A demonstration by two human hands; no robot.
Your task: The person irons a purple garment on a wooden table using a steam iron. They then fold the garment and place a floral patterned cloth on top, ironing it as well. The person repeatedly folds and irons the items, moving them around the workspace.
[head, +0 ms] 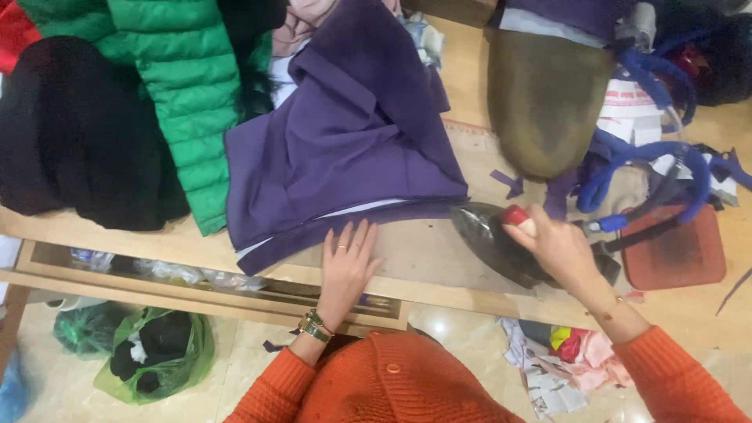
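Right hand (558, 249) grips dark iron (489, 239); left hand (347, 262) flat, open on purple fabric (345, 149)

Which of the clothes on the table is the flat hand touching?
The purple fabric: the left hand lies flat on its front edge. The green puffy jacket and black garment lie farther away, untouched.

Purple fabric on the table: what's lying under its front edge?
Under the purple fabric a strip of white cloth peeks out, resting on the wooden table. The left hand presses the hem; anything deeper beneath is covered.
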